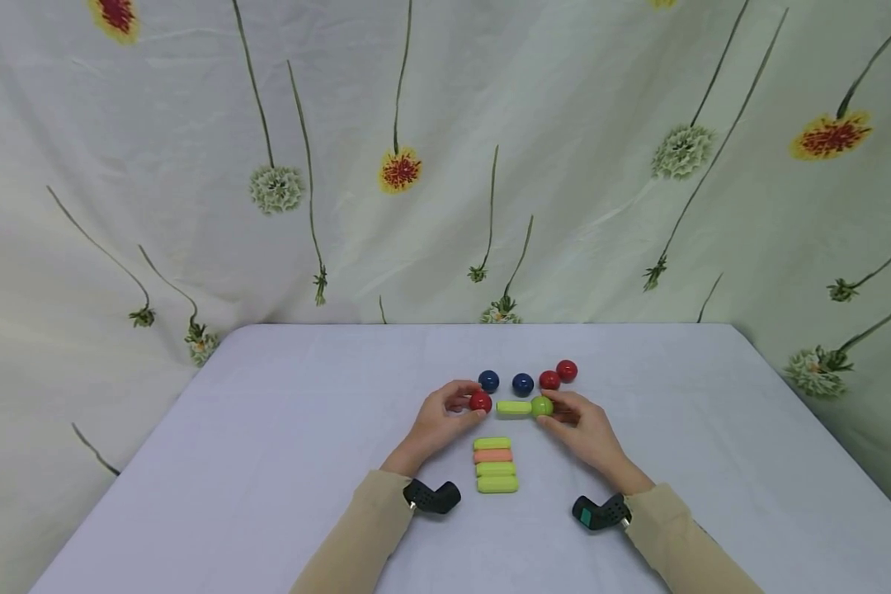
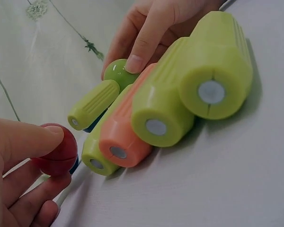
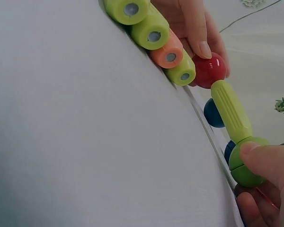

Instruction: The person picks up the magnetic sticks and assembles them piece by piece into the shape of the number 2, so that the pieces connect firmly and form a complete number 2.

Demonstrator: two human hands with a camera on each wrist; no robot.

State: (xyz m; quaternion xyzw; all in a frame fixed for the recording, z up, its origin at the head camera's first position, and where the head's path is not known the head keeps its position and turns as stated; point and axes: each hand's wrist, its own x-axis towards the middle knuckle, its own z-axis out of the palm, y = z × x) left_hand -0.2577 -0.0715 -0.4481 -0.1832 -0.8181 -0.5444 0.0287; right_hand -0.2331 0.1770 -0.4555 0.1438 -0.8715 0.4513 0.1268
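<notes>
My left hand pinches a red ball between thumb and fingers. In my right hand is a green ball, pinched with the thumb on its near side. A yellow-green rod with a metal disc in its end sticks out from the green ball toward the left hand. In the head view a small gap shows between the rod's free end and the red ball. Below the hands lies a row of rods, several yellow-green rods and one orange rod, side by side on the table.
Behind the hands sit two dark blue balls and two more red balls. The white-covered table ends at a far edge against a flower-printed cloth. Each wrist wears a black camera mount.
</notes>
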